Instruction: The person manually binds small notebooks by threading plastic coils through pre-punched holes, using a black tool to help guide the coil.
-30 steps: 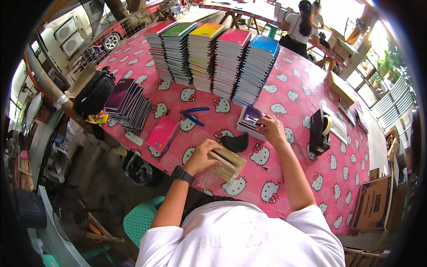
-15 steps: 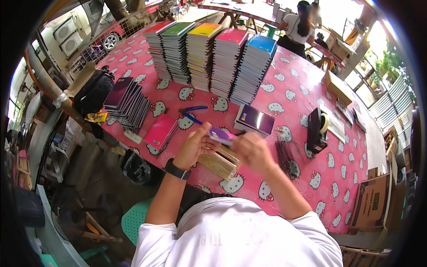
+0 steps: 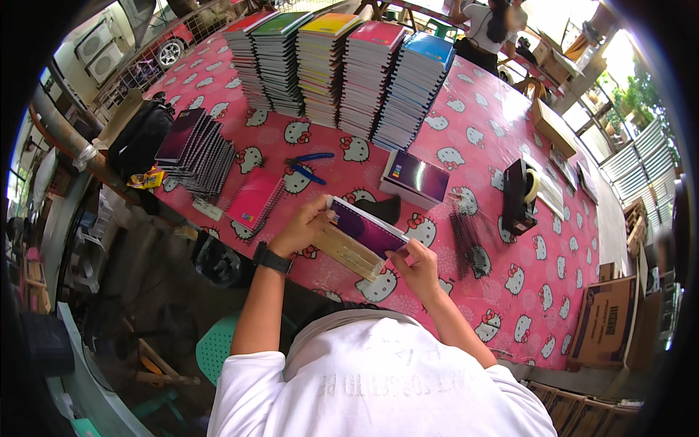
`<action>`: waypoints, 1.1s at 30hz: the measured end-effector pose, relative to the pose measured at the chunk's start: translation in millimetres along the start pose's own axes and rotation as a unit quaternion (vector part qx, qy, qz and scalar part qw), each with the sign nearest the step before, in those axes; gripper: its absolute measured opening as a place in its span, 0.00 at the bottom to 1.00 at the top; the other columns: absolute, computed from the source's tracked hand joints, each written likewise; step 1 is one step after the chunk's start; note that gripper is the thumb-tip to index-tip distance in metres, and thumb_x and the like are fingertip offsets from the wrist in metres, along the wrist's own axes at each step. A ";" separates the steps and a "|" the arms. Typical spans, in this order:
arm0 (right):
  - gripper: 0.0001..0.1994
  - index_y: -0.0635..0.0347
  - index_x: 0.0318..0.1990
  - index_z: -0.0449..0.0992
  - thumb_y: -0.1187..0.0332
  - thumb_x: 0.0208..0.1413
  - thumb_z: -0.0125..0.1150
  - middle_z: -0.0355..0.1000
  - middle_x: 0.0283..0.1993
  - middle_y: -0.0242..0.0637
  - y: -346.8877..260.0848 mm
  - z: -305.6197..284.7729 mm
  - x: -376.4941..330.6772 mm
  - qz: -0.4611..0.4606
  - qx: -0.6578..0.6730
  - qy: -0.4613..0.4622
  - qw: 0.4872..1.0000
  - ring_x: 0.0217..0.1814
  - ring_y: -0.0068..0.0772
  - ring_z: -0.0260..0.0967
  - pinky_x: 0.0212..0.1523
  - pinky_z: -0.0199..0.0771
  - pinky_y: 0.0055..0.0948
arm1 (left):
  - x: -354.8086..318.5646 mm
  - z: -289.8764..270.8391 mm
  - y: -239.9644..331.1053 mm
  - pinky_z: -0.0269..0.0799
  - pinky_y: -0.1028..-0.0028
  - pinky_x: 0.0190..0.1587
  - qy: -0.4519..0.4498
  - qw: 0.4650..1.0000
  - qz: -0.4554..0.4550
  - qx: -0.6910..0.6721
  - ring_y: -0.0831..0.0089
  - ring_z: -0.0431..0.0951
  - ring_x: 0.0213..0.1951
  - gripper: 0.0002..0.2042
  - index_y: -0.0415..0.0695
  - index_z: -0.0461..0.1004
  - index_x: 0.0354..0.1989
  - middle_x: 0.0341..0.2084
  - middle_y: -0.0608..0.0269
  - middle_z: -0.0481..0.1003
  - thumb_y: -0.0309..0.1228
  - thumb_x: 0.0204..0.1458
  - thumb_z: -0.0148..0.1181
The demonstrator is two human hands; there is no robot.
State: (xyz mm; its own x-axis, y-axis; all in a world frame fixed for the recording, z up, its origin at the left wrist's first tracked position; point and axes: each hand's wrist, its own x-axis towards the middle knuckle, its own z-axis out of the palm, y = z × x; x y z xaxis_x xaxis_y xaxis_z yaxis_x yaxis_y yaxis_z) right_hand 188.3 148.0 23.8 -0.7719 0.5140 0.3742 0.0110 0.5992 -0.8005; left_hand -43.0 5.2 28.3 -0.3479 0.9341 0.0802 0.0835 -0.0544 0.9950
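Note:
A dark purple notebook (image 3: 368, 231) with a row of punched holes along its near edge is held between my two hands. My left hand (image 3: 307, 224) is closed on its left end, thumb on top. At the right end, my right hand (image 3: 415, 266) pinches the near corner. Under the notebook lies a tan wooden block (image 3: 346, 253), partly covered. A black curved piece (image 3: 386, 210) shows just behind the notebook. Farther back sits a short pile of purple-covered notebooks (image 3: 416, 180). Blue-handled pliers (image 3: 312, 168) lie to the left of that pile.
Tall notebook stacks (image 3: 320, 73) in several colours stand at the back. At left are a pink spiral notebook (image 3: 255, 199), a dark notebook stack (image 3: 195, 156) and a black bag (image 3: 142, 135). Black binding coils (image 3: 470, 244) and a tape dispenser (image 3: 518, 197) lie right. A person (image 3: 489, 33) is beyond.
The notebook was tilted up and small between my hands; now it stretches flat between them. My right hand has moved nearer to me, and the black piece now shows on the table.

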 end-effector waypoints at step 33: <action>0.16 0.60 0.42 0.73 0.68 0.45 0.67 0.71 0.38 0.40 90.0 -80.2 5.3 0.148 -0.348 0.098 0.920 0.45 0.42 0.67 0.46 0.69 0.36 | 1.1 49.3 -44.6 0.55 0.74 0.60 0.220 0.969 -0.031 -0.108 0.73 0.66 0.54 0.22 0.39 0.67 0.55 0.51 0.61 0.70 0.34 0.53 0.59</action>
State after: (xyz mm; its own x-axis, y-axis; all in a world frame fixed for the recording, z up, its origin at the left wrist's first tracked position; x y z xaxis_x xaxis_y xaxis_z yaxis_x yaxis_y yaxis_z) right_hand 236.2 253.8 -8.8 -0.5409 0.7782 0.3193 0.6603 0.6280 -0.4119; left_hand -1.1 26.1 -18.8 -0.7150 0.6990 -0.0102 -0.1306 -0.1192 0.9842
